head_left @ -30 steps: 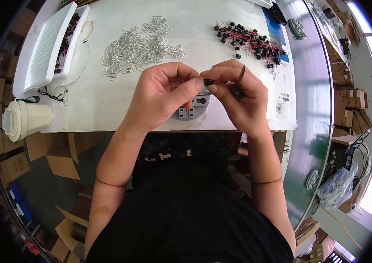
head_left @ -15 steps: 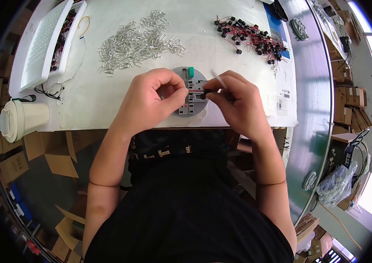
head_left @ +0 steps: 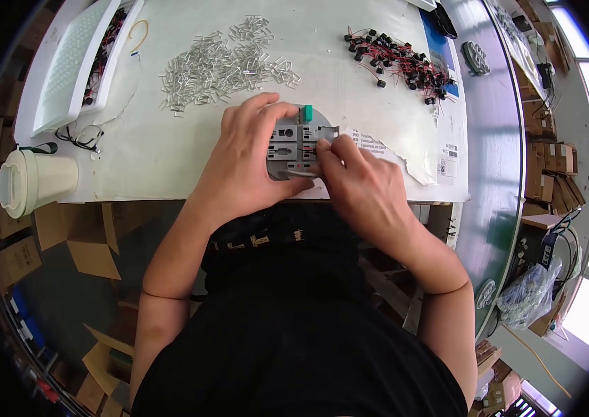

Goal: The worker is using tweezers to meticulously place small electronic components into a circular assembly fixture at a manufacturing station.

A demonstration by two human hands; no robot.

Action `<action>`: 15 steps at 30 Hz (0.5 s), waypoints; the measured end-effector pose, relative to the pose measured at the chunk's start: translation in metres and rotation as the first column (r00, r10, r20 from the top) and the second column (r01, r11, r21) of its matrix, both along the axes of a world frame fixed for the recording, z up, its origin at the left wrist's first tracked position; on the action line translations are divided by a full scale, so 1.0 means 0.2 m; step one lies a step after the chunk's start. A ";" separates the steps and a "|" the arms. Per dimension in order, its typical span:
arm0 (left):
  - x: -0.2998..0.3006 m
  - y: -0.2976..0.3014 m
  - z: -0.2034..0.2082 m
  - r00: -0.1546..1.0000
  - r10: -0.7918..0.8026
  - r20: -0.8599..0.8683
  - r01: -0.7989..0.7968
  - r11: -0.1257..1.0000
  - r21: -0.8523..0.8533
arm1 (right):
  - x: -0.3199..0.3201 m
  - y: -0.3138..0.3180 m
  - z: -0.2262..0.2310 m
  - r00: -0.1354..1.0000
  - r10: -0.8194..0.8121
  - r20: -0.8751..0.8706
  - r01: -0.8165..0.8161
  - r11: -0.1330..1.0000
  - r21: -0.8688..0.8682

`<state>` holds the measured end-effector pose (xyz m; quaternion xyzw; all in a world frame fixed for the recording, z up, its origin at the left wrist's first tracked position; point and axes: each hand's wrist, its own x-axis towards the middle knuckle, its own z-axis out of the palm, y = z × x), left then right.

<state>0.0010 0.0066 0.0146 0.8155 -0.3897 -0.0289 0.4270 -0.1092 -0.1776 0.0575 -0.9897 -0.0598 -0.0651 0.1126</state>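
Nearest the body, both forearms reach up from the lower edge and meet over a round grey fixture (head_left: pixel 299 149) that lies on the white table (head_left: pixel 169 160) close to its near edge; the work looks to be at the seating stage — a small part is being pressed into the slots at the fixture's middle, though the part itself is too small to make out. The left hand (head_left: pixel 249 163) lies palm-down across the fixture's left side, fingers curled loosely over its far rim and thumb along the near rim, steadying it. The right hand (head_left: pixel 357 181) comes in from the right with fingertips pinched together at the centre slots; what they grip, if anything, cannot be told. The next move probably calls for a fine, straight push with the fixture held firm — little room for slip. Farther off lie a heap of clear tubes (head_left: pixel 221 66), a scatter of black parts with red leads (head_left: pixel 402 62), a white tray (head_left: pixel 76 62) and a lidded cup (head_left: pixel 30 182).
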 end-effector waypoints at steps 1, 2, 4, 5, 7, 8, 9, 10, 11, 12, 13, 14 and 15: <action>0.00 0.00 -0.01 1.000 -0.018 0.004 0.018 1.000 -0.002 | -0.03 0.01 -0.01 1.000 -0.002 -0.011 0.002 1.000 0.010; 0.00 0.01 -0.02 0.999 -0.035 0.009 0.035 0.999 -0.005 | -0.05 0.01 -0.02 1.000 -0.004 -0.021 0.005 1.000 0.020; 0.00 0.02 -0.03 0.999 -0.030 0.013 0.030 0.999 0.016 | -0.06 -0.02 -0.04 1.000 0.003 -0.026 -0.003 1.000 0.020; -0.01 0.02 -0.03 0.999 -0.036 0.011 0.035 0.998 0.043 | -0.06 -0.05 -0.06 0.999 -0.037 -0.004 0.037 0.960 0.277; -0.01 0.03 -0.03 0.999 -0.037 0.010 0.036 0.997 0.064 | -0.02 -0.11 -0.09 0.992 -0.125 0.003 0.085 0.686 0.722; -0.02 0.03 -0.03 0.999 -0.037 0.021 0.035 0.997 0.075 | 0.01 -0.10 -0.09 0.992 -0.130 0.002 0.089 0.689 0.719; -0.02 0.03 -0.02 0.999 -0.037 0.032 0.034 0.996 0.087 | 0.05 -0.08 -0.09 0.988 -0.138 0.073 -0.004 0.447 0.895; -0.01 0.02 -0.02 0.998 -0.034 0.048 0.029 0.995 0.100 | 0.12 -0.05 -0.10 0.976 -0.164 0.144 -0.117 0.164 0.979; -0.01 0.02 -0.02 0.998 -0.034 0.049 0.029 0.995 0.099 | 0.16 -0.03 -0.11 0.957 -0.208 0.201 -0.231 -0.132 0.964; -0.01 0.01 -0.02 0.999 -0.035 0.041 0.031 0.995 0.096 | 0.19 -0.02 -0.13 0.957 -0.209 0.202 -0.232 -0.131 0.964; -0.01 0.01 -0.02 0.999 -0.031 0.029 0.028 0.995 0.095 | 0.21 0.00 -0.17 0.956 -0.188 0.223 -0.221 0.031 0.975; -0.01 0.01 -0.03 0.999 -0.028 0.017 0.026 0.995 0.093 | 0.23 0.02 -0.20 0.956 -0.164 0.241 -0.209 0.193 0.959; -0.01 0.01 -0.03 1.000 -0.027 0.014 0.026 0.995 0.095 | 0.24 0.02 -0.22 0.957 -0.138 0.255 -0.194 0.350 0.916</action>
